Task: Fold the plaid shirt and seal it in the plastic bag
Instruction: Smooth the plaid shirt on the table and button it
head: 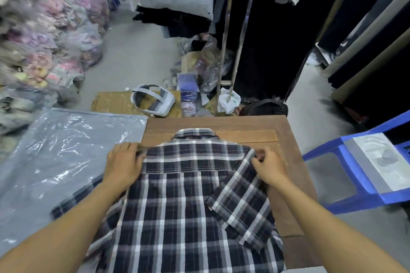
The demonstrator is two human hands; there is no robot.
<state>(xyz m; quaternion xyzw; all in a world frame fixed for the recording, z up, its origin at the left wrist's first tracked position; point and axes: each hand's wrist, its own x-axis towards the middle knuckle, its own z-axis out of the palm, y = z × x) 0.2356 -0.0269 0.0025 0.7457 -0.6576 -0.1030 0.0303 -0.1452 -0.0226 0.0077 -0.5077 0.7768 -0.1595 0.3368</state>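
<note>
Your plaid shirt [177, 201] lies back-up on the wooden table [288, 131], collar at the far end, hem running off the near edge toward you; take the shirt as the reference for all that follows. Your left hand [124, 164] rests palm-down on the shirt's left shoulder, fingers spread flat and gripping nothing that can be made out, though the fingertips curl over the shoulder edge and may be catching the cloth there. Your right hand [266, 168] is at the right shoulder, fingers closed in a pinch on the top of the right sleeve [241, 206], which is already turned inward and lies diagonally across the right side of the back. By my judgement you are in the folding step, with the right side partly done and the left not yet begun: the left sleeve [73, 199] lies out past the shirt's left edge, over the plastic bag [55, 153]. The next move calls for setting the right fold straight along the body, then bringing the left sleeve and side in to match, keeping the collar square. The bag lies flat just left of the shirt, overlapping the table's left edge; whether its mouth is open cannot be told. Beyond the collar, past the table's far edge, a white headset [153, 102] sits on a cardboard box [111, 102].
</note>
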